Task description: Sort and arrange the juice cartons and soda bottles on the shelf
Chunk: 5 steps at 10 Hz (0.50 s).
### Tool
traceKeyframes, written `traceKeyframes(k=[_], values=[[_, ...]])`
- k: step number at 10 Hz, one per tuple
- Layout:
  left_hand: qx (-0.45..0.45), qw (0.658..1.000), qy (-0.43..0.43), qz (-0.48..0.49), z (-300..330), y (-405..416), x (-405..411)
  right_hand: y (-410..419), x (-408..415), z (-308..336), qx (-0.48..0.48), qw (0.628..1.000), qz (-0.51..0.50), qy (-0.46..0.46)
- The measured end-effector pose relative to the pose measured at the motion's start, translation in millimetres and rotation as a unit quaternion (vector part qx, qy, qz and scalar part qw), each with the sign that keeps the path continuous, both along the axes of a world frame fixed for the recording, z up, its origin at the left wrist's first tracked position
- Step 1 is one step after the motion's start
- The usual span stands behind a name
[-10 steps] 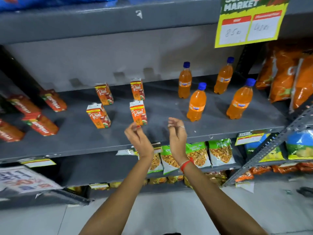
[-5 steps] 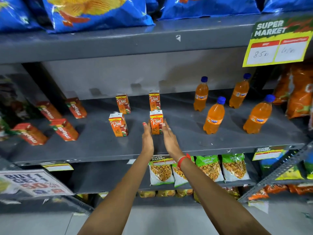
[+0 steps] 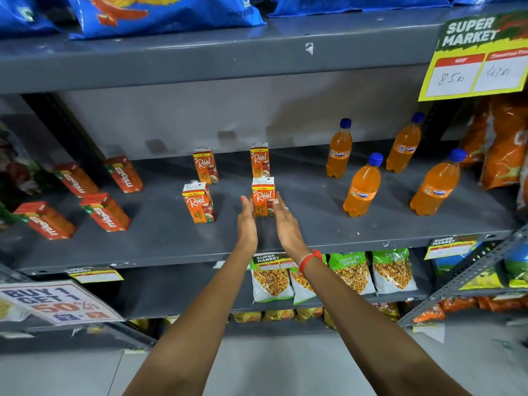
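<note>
Change: both grips, a second ago raised short of shelf [image 3: 314,227] with fingers curled, now reach onto it.
Left grip [image 3: 247,224] and right grip [image 3: 287,224]: flat against sides of front Real carton [image 3: 263,197], fingers straight, nothing curled round it.
Carton: upright on shelf, between grips.
Other Real cartons [image 3: 198,202]: beyond grips and left of left grip.
Fanta bottles [image 3: 362,185]: well right of right grip.
Judgement: carton being squared into line; cartons and bottles stand in separate groups.

On the shelf [image 3: 314,224], one Real carton [image 3: 259,161] stood directly behind the front Real carton [image 3: 263,198]. Two other Real cartons [image 3: 198,202] stood left of it, Maaza cartons [image 3: 105,212] farther left, Fanta bottles [image 3: 362,187] right.
</note>
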<state>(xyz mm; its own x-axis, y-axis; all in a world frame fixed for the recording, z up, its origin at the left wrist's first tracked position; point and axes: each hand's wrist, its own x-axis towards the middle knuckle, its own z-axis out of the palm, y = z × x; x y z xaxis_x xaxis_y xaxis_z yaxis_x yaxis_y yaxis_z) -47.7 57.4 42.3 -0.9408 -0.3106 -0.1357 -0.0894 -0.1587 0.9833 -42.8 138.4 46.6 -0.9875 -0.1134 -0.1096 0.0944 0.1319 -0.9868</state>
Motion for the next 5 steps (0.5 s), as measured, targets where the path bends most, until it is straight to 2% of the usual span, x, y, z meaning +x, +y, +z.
traceKeyframes(k=[4, 5], values=[[-0.029, 0.999, -0.02, 0.015, -2.9, 0.3, 4.1, 7.2, 1.9, 2.8, 0.005, 1.0, 0.022, -0.016], [-0.015, 0.999, -0.002, 0.035, -4.8, -1.0, 7.9, 12.5, 2.1, 2.8, -0.012, 1.0, -0.007, -0.01]])
